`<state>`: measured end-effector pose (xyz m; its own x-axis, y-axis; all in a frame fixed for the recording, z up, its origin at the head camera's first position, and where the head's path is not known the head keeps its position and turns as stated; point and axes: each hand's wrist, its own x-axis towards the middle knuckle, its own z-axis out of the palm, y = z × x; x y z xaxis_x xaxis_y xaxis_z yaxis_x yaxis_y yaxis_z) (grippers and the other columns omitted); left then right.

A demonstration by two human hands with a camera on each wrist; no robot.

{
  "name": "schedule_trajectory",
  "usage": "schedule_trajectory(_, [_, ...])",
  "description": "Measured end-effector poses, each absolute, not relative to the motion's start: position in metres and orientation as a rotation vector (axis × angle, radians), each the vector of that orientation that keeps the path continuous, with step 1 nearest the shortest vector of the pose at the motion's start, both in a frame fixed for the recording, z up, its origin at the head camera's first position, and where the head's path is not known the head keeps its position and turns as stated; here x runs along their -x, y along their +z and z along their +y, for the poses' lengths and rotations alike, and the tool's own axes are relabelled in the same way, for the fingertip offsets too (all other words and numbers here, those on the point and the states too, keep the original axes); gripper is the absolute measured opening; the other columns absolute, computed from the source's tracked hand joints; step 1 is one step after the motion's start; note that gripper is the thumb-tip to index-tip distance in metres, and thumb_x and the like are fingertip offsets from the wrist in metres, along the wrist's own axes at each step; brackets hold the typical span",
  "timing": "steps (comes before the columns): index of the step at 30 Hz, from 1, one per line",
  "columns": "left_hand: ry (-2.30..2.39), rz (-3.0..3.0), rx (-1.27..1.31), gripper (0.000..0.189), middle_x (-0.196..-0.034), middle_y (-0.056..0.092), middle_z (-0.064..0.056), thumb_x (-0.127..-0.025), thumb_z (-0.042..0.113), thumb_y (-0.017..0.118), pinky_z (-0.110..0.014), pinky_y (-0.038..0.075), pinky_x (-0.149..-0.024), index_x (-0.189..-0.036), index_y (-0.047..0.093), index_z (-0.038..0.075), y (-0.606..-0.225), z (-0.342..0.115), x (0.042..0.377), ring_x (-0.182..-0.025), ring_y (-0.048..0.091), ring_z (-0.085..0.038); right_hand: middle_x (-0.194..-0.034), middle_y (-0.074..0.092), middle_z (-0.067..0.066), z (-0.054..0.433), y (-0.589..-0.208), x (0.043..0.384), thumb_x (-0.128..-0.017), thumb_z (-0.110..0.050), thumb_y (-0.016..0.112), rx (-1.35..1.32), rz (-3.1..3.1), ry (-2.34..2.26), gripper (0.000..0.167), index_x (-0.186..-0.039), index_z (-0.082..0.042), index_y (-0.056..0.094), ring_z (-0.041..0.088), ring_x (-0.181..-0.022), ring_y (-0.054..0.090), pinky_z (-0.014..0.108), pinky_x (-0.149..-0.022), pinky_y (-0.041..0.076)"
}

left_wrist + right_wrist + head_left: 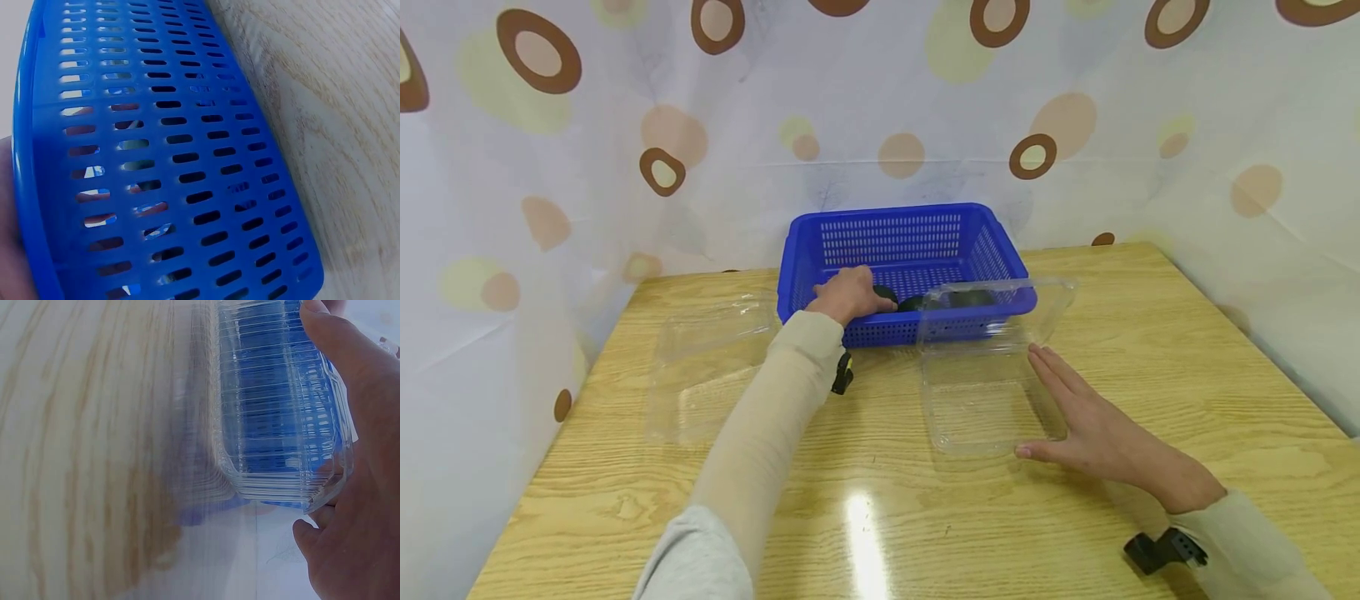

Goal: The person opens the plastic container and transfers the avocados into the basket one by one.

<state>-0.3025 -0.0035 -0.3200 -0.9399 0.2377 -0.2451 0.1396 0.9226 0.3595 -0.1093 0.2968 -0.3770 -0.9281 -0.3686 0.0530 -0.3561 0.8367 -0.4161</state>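
- On the wooden table (1150, 333) we've got the clear clamshell box (981, 400) lying open, long axis running away from us, lid leaning on the blue basket (902, 242).
- Our right hand (1093, 425) lies flat, fingers straight, against the box's right side.
- Our left hand (848, 293) is inside the basket, curled over a dark avocado (886, 293); another avocado (913, 303) sits just beside it.

A second clear container (711, 367) lies on the wooden table (1187, 358).
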Motion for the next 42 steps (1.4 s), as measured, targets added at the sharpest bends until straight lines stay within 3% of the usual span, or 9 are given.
schedule_trajectory(4, [0.472,2.860,-0.314,0.066,-0.142,0.056,-0.013,-0.094,0.050,0.062,-0.069,0.023,-0.115,-0.142,0.047,0.008,-0.318,-0.004,0.301,-0.134,0.050,-0.036,-0.166,0.006,0.017,0.296,-0.377,0.110,-0.081,-0.053,0.077,0.591,2.987,-0.656,0.117,-0.161,-0.014,0.001,0.040,-0.153,0.009,0.070,-0.109,0.029])
schedule_trajectory(13, [0.457,2.944,-0.440,0.064,-0.149,0.048,-0.014,-0.100,0.043,0.052,-0.065,0.029,-0.114,-0.151,0.036,0.008,-0.303,-0.005,0.293,-0.137,0.046,-0.035,-0.166,0.006,0.017,0.296,-0.377,0.110,-0.081,-0.053,0.077,0.587,2.987,-0.656,0.117,-0.161,-0.012,0.002,0.041,-0.152,0.010,0.070,-0.109,0.029])
schedule_trajectory(19, [0.433,3.029,-0.540,0.053,-0.131,0.058,-0.013,-0.101,0.040,0.052,-0.053,0.050,-0.099,-0.141,0.045,0.007,-0.289,-0.009,0.283,-0.118,0.059,-0.032,-0.167,0.005,0.017,0.295,-0.376,0.109,-0.081,-0.052,0.077,0.585,2.981,-0.666,0.117,-0.160,-0.011,0.003,0.040,-0.153,0.008,0.071,-0.109,0.029])
schedule_trajectory(22, [0.460,3.062,-0.601,0.049,-0.131,0.058,-0.012,-0.101,0.038,0.052,-0.048,0.053,-0.095,-0.140,0.048,0.008,-0.282,-0.013,0.276,-0.115,0.060,-0.031,-0.167,0.004,0.017,0.295,-0.376,0.109,-0.081,-0.053,0.077,0.581,2.980,-0.662,0.116,-0.160,-0.010,0.003,0.040,-0.153,0.008,0.071,-0.109,0.029])
schedule_trajectory(42, [0.864,2.985,-0.822,0.051,-0.148,0.048,-0.005,-0.100,0.032,0.056,-0.044,0.044,-0.110,-0.147,0.043,0.015,-0.272,-0.041,0.212,-0.137,0.046,-0.025,-0.167,0.004,0.015,0.294,-0.376,0.109,-0.081,-0.052,0.077,0.582,2.978,-0.672,0.116,-0.161,-0.014,0.001,0.041,-0.152,0.009,0.071,-0.108,0.029])
